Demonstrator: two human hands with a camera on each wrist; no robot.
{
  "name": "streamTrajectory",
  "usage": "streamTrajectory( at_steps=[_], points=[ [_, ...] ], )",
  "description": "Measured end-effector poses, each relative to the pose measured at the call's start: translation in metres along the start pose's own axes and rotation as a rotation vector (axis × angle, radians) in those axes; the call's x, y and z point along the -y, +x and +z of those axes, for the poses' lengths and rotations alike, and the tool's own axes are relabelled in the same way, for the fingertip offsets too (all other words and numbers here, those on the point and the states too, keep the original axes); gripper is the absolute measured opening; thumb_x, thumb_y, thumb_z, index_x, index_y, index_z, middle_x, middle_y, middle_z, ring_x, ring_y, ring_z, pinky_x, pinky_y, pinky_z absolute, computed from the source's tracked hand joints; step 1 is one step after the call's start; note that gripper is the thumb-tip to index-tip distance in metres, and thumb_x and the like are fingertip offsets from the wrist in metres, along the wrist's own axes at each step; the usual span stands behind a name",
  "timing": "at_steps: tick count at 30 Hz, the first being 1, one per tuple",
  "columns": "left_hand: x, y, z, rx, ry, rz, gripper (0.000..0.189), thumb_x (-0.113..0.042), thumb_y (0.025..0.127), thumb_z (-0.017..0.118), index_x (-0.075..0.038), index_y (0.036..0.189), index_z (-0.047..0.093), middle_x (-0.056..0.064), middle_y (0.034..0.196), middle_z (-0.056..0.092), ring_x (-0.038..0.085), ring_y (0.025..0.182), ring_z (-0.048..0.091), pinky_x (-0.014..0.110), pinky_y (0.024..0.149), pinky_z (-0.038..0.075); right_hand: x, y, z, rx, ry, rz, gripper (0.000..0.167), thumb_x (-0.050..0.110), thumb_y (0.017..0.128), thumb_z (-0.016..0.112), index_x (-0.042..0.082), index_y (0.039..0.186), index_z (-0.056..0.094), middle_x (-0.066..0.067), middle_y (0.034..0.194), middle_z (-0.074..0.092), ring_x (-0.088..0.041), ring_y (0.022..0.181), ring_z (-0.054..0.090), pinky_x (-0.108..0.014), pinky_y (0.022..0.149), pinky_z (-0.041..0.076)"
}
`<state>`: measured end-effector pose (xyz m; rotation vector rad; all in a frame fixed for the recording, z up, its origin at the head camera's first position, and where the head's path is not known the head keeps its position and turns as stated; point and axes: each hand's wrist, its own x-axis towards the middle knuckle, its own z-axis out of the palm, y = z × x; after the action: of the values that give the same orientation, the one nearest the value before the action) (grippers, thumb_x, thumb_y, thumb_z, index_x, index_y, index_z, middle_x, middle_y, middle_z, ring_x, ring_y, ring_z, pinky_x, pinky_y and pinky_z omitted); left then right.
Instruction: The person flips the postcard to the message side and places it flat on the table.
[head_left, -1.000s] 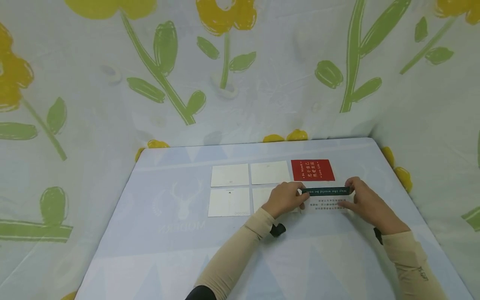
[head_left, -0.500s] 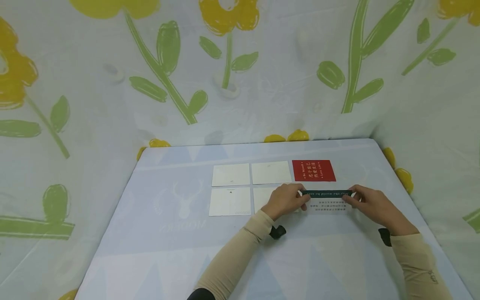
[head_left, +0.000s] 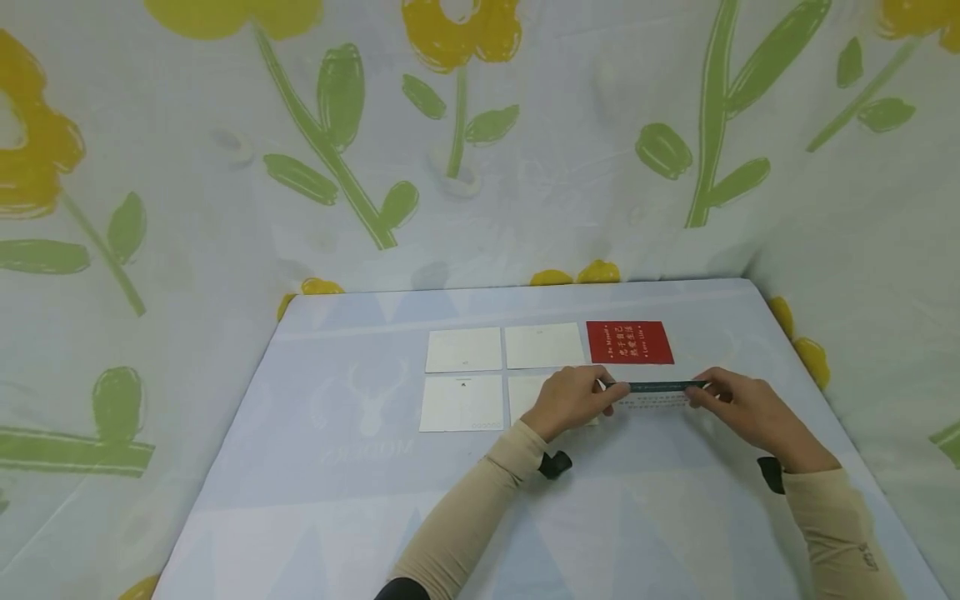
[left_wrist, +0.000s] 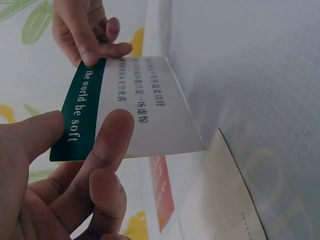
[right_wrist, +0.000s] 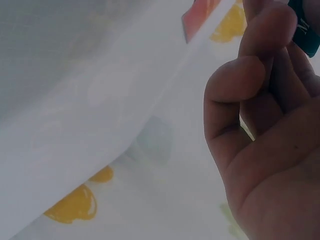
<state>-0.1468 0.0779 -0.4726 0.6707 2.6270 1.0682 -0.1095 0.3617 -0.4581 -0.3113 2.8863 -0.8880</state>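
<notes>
Between both hands a white card [left_wrist: 150, 110] with a dark green band stands tilted over the table, its lower edge close to the tabletop. White English lettering runs along the band, dark Chinese text below it. My left hand [head_left: 572, 400] pinches one end of the band between thumb and fingers. At the opposite end, my right hand [head_left: 746, 408] pinches it likewise; only a corner of the green band [right_wrist: 305, 35] shows in the right wrist view. Just beyond lies a red card [head_left: 628, 342] with white lettering, flat on the table.
Left of the red card, several white cards [head_left: 462, 403] lie flat in two rows; my left hand partly covers one [head_left: 528, 392]. The pale patterned table [head_left: 315, 500] meets a flower-printed cloth [head_left: 525, 200] at the back and sides.
The green-banded card has tilted, so its face looks narrower in the head view. My right hand moved slightly nearer and to the right, its thumb now on the band; the left hand barely moved.
</notes>
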Motion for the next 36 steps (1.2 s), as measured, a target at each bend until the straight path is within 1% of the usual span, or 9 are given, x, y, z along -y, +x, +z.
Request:
streamTrajectory(
  at_steps=[7, 14, 19, 22, 28, 31, 36],
  points=[
    [0.0024, -0.0002, 0.0006, -0.027, 0.004, 0.029, 0.040, -0.055, 0.100, 0.055, -0.021, 0.105, 0.074, -0.013, 0.070, 0.070, -0.001, 0.062, 0.056, 0.022, 0.053, 0.045, 0.0028, -0.0011, 0.0004, -0.009, 0.027, 0.019, 0.030, 0.039, 0.104, 0.058, 0.013, 0.117, 0.064, -0.007, 0.099, 0.071, -0.021, 0.083, 0.058, -0.031, 0.061, 0.044],
    [0.0061, 0.0005, 0.0017, -0.051, 0.014, 0.049, 0.038, -0.057, 0.099, 0.057, -0.024, 0.108, 0.074, -0.019, 0.074, 0.061, 0.000, 0.065, 0.055, 0.020, 0.055, 0.045, 0.0043, -0.0023, 0.0017, -0.023, 0.027, 0.042, 0.034, 0.040, 0.104, 0.058, 0.012, 0.122, 0.062, -0.010, 0.104, 0.068, -0.027, 0.093, 0.060, -0.034, 0.066, 0.047],
    [0.0062, -0.0005, 0.0005, -0.059, 0.029, 0.064, 0.036, -0.055, 0.100, 0.057, -0.024, 0.110, 0.073, -0.019, 0.083, 0.064, -0.002, 0.070, 0.055, 0.019, 0.058, 0.045, 0.0059, -0.0013, 0.0023, -0.015, 0.017, 0.065, 0.046, 0.045, 0.102, 0.059, 0.008, 0.128, 0.061, -0.011, 0.106, 0.070, -0.031, 0.096, 0.061, -0.036, 0.067, 0.048],
    [0.0055, -0.0013, 0.0000, -0.061, 0.048, 0.075, 0.036, -0.054, 0.100, 0.057, -0.024, 0.112, 0.074, -0.018, 0.087, 0.066, -0.004, 0.071, 0.055, 0.017, 0.059, 0.045, 0.0065, -0.0010, 0.0024, -0.013, 0.012, 0.071, 0.048, 0.045, 0.102, 0.060, 0.007, 0.131, 0.061, -0.012, 0.106, 0.070, -0.032, 0.095, 0.061, -0.036, 0.066, 0.048],
    [0.0051, -0.0021, 0.0004, -0.076, 0.103, 0.103, 0.035, -0.050, 0.101, 0.058, -0.023, 0.115, 0.075, -0.016, 0.090, 0.070, -0.007, 0.071, 0.054, 0.014, 0.057, 0.043, 0.0048, -0.0017, 0.0029, -0.027, 0.006, 0.046, 0.047, 0.041, 0.100, 0.064, 0.006, 0.132, 0.062, -0.012, 0.106, 0.070, -0.029, 0.090, 0.062, -0.035, 0.063, 0.047],
    [0.0060, -0.0013, 0.0018, -0.089, 0.151, 0.123, 0.034, -0.048, 0.101, 0.059, -0.024, 0.119, 0.074, -0.016, 0.091, 0.071, -0.008, 0.071, 0.052, 0.013, 0.056, 0.041, 0.0035, -0.0026, 0.0036, -0.036, -0.002, 0.033, 0.047, 0.038, 0.099, 0.067, 0.006, 0.132, 0.062, -0.016, 0.109, 0.068, -0.029, 0.089, 0.061, -0.035, 0.063, 0.047],
    [0.0086, 0.0000, 0.0031, -0.122, 0.242, 0.170, 0.036, -0.045, 0.101, 0.061, -0.023, 0.127, 0.072, -0.014, 0.098, 0.072, -0.005, 0.079, 0.056, 0.009, 0.060, 0.039, 0.0034, -0.0036, 0.0057, -0.036, -0.008, 0.034, 0.053, 0.037, 0.095, 0.072, 0.004, 0.135, 0.060, -0.020, 0.118, 0.065, -0.030, 0.091, 0.060, -0.035, 0.065, 0.047]
  ],
)
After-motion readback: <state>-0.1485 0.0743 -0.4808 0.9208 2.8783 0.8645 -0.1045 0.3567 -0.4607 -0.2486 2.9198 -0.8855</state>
